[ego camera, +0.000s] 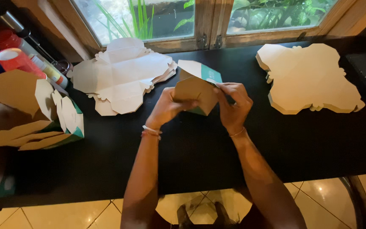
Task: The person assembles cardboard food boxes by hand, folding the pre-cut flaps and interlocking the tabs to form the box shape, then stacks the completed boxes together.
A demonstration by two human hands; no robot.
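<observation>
We see a black table [200,148] under a wooden window [208,25], and we take the table as our landmark. Above its middle, both hands hold one box [195,91], a cardboard piece half folded, brown outside with a white and teal flap at its top. The left hand [166,108] closes around the left side of the box, thumb in front and fingers behind it. The right hand [233,104] pinches the right edge of the box near the top, fingers bent tight on the cardboard. The box is lifted a little over the table; we cannot tell if its lower corner touches the surface.

On the far left part of the table lies a stack of flat blanks [121,74], white side up, near the window. On the far right part lies a second stack [308,78], brown side up. At the left end of the table stand several folded boxes [34,112], open and leaning on each other. Behind them, in the left corner, we see red cups [15,57] and a bottle [49,70]. Below the near edge of the table, a tiled floor [64,214] shows.
</observation>
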